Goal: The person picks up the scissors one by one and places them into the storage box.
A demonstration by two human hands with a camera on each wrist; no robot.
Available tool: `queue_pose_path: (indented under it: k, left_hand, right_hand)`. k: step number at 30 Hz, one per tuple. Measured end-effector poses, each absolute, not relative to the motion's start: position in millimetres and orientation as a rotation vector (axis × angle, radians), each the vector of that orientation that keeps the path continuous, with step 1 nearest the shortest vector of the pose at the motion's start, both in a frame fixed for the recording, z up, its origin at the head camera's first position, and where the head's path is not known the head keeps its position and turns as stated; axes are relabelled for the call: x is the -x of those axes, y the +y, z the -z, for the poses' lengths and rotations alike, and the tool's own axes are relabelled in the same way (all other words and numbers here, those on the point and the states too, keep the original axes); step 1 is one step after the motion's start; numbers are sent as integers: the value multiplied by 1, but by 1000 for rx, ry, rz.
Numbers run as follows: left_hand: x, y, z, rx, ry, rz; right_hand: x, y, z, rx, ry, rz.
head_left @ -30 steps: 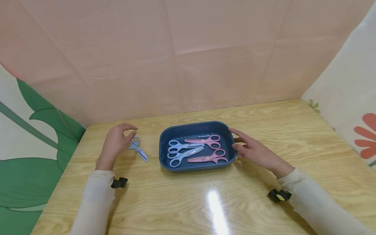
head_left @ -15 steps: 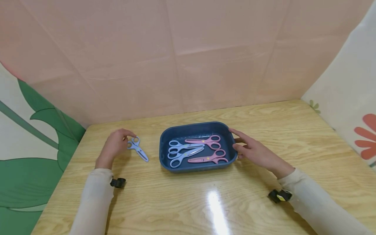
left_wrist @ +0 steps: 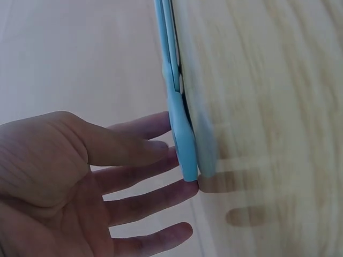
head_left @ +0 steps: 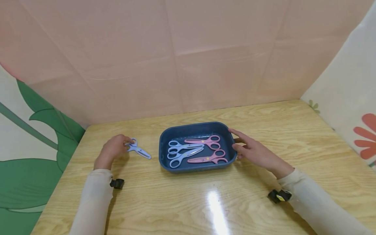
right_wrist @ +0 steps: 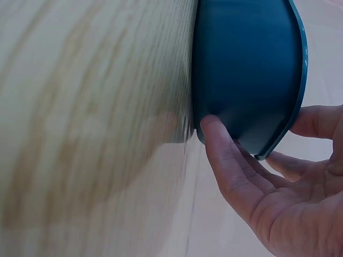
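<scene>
A light blue pair of scissors (head_left: pixel 141 151) lies left of the bin, blades toward it. My left hand (head_left: pixel 113 147) is at its handle; in the left wrist view the thumb (left_wrist: pixel 153 150) and fingertips pinch the blue handle (left_wrist: pixel 185 144) close over the table. My right hand (head_left: pixel 255 151) touches the right end of a dark blue plastic bin (head_left: pixel 192 168). In the right wrist view its fingers (right_wrist: pixel 222 142) lie along the outer wall and rim. Inside the bin are two light blue scissors (head_left: pixel 178 160) and two pink scissors (head_left: pixel 205 159).
The bin stands on a wood-grain table (head_left: pixel 176 205) in front of a pink covered wall (head_left: pixel 176 58). Printed panels with a green plant (head_left: pixel 26 179) and a red flower (head_left: pixel 370 135) border the left and right sides.
My left hand has come down and slightly toward me onto the handle, its fingers closing there. The loose blue scissors have turned slightly, tips to the right. My right hand and the bin stay put.
</scene>
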State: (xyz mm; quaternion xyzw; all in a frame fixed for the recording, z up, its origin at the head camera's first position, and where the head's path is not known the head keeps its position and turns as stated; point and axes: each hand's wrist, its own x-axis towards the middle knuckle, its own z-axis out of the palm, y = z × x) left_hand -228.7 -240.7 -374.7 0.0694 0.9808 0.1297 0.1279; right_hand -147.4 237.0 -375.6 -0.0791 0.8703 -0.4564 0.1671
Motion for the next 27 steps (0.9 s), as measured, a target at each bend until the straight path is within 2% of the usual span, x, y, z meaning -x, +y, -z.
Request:
queue_pose_path:
  k: [27]
  left_hand:
    - [227, -241, 381, -250, 2873, -286]
  right_hand:
    - [146, 236, 373, 229, 2482, 1283]
